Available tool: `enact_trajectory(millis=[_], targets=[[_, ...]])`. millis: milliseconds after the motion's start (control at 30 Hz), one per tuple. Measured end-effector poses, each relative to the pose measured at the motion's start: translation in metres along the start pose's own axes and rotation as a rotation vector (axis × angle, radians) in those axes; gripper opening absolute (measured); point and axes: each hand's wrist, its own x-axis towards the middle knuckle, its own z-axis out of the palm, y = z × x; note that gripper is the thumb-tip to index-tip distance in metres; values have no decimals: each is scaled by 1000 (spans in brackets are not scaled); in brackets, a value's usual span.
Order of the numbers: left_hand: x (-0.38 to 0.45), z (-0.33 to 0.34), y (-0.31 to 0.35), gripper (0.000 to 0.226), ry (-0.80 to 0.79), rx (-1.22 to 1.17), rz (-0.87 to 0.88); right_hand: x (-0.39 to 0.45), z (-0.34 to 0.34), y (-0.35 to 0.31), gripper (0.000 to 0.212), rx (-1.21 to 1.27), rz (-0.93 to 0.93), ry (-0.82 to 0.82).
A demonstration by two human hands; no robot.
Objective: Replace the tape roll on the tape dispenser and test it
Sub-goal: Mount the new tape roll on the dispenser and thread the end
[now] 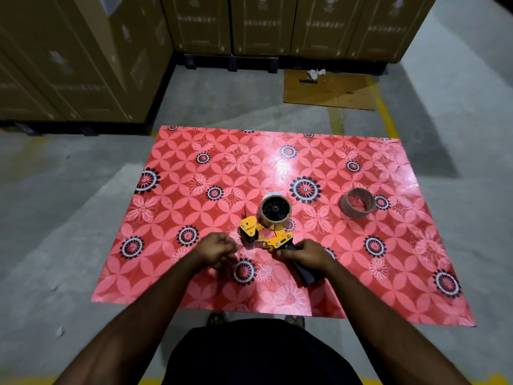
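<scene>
Right hand (304, 252) fingers curled round black handle of yellow metal tape dispenser (266, 237), brown tape roll (275, 211) mounted, near desk's (194, 284) front edge. Left hand (218, 250) fingers bunched together beside it, pinching unclear. Empty brown cardboard core (358, 203) well apart, toward right edge.

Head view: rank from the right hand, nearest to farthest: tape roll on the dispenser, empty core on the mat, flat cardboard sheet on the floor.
From the right hand, which grips the dispenser handle:
1. Tape roll on the dispenser, just ahead of the hand, slightly to its left.
2. Empty core, ahead and to the right, on the mat.
3. Flat cardboard sheet, far ahead, on the floor beyond the mat.
</scene>
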Motion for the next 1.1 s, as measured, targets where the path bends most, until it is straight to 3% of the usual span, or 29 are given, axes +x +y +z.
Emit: enact_trajectory(millis=[100,233,533,800,900,1100], targets=[[-2,16,1,15,-52,-260,-21,-1,3,4,41,413,43,-252],[5,31,1,30,2,-415,-32,-2,6,4,26,633,118,-520],[15,29,4,19,129,-453,-69,-1,1,2,15,777,64,-629],[14,25,15,18,183,-481,-36,6,6,10,30,919,6,-948],[14,22,17,9,187,-450,-25,4,6,11,27,976,17,-961],[20,26,17,10,163,-439,-44,7,13,9,19,1018,78,-803]])
